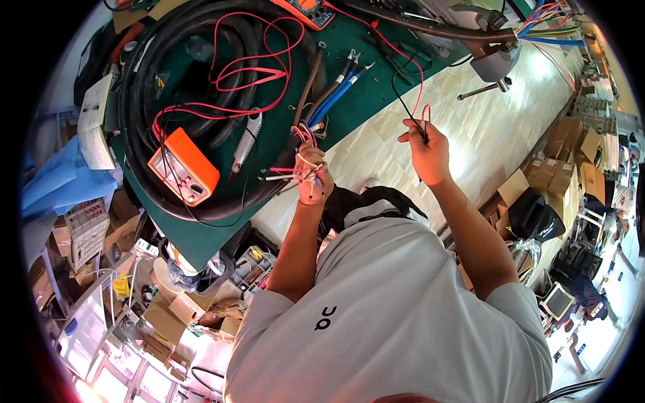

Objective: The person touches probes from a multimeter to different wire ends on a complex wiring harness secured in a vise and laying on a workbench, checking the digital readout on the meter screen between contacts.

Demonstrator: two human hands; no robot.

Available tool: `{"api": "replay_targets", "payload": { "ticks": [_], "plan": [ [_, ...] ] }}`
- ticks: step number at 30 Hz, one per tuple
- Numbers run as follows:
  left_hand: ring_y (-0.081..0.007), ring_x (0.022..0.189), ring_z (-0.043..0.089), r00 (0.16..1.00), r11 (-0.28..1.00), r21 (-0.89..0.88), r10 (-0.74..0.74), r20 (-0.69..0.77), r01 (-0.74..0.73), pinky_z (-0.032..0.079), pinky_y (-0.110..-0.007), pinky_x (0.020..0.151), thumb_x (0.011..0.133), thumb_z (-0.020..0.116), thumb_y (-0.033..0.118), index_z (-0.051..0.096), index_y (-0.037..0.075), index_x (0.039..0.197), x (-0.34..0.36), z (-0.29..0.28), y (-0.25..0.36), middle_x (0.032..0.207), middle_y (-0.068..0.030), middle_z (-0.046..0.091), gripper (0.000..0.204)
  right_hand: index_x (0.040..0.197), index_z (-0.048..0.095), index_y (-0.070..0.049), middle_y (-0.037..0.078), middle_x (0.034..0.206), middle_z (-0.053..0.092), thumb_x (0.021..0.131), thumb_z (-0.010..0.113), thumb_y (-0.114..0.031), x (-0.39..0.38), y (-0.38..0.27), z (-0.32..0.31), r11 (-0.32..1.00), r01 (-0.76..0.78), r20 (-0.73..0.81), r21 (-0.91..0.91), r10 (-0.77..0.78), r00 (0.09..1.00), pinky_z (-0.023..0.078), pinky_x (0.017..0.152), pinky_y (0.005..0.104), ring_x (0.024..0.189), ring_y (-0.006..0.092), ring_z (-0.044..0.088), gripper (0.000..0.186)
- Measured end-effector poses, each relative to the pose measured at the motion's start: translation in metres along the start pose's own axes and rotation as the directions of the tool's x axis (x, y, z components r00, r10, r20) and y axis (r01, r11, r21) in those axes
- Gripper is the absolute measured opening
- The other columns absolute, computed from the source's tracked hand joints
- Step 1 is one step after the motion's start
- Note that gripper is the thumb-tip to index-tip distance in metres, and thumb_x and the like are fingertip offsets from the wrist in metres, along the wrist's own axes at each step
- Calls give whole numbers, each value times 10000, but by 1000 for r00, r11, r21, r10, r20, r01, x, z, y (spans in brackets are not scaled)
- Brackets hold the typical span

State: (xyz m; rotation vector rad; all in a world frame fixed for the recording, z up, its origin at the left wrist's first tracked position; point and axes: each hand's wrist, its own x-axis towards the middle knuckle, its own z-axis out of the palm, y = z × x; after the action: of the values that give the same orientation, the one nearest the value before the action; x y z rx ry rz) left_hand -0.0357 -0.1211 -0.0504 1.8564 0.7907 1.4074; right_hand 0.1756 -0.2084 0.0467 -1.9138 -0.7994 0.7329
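Observation:
My left hand (314, 180) is closed around a bundle of thin coloured wires (304, 134) coming from the end of a thick black cable (138, 158). Their loose ends fan out past my fingers. To its right, my right hand (430, 154) pinches a thin black lead (402, 99) and a red lead (421, 84), above the floor beyond the table edge. What lies between those fingertips is partly hidden. Thicker blue wires (336, 99) with metal lugs lie on the table just beyond my left hand.
The cable lies coiled on a green table (195, 238). An orange-cased meter (185, 168), a grey utility knife (247, 142) and tangled red test leads (269, 72) lie on it. An orange multimeter (308, 10) is at the far edge. Cardboard boxes (554, 178) stand at right.

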Motion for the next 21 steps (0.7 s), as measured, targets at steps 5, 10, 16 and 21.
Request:
{"api": "replay_targets", "payload": {
  "ticks": [5, 10, 16, 21],
  "plan": [
    [-296, 750, 571, 994, 991, 100, 79, 81, -87, 466, -411, 816, 880, 533, 118, 550, 23, 809, 0, -1, -8, 794, -123, 572, 120, 1059, 627, 19, 48, 750, 676, 952, 483, -86, 1, 2, -11, 990, 75, -55, 116, -69, 996, 396, 609, 204, 620, 40, 510, 208],
    [-253, 695, 607, 965, 956, 200, -240, 107, 215, 475, -321, 653, 935, 536, 151, 560, -6, 928, 45, -6, 30, 778, -121, 589, 160, 1014, 622, 41, 68, 751, 674, 941, 470, -94, 0, -7, -28, 989, 80, -38, 126, -76, 996, 428, 609, 229, 662, 85, 585, 217],
    [-68, 602, 440, 955, 958, -113, -242, 171, 263, 380, -245, 537, 934, 617, 301, 521, 27, 914, 93, 17, 77, 713, 30, 509, 291, 990, 621, 49, 91, 727, 678, 930, 467, -109, -1, -4, -24, 967, 124, -28, 222, -121, 992, 433, 585, 255, 657, 98, 608, 229],
    [-219, 575, 513, 932, 984, 174, -94, 351, 34, 423, -343, 548, 818, 699, 169, 573, 50, 782, 37, 27, 71, 642, -106, 525, 177, 982, 620, 48, 88, 742, 678, 932, 466, -112, -3, 11, -32, 971, 149, -1, 190, -151, 989, 430, 580, 251, 662, 108, 624, 228]
  ]
}}
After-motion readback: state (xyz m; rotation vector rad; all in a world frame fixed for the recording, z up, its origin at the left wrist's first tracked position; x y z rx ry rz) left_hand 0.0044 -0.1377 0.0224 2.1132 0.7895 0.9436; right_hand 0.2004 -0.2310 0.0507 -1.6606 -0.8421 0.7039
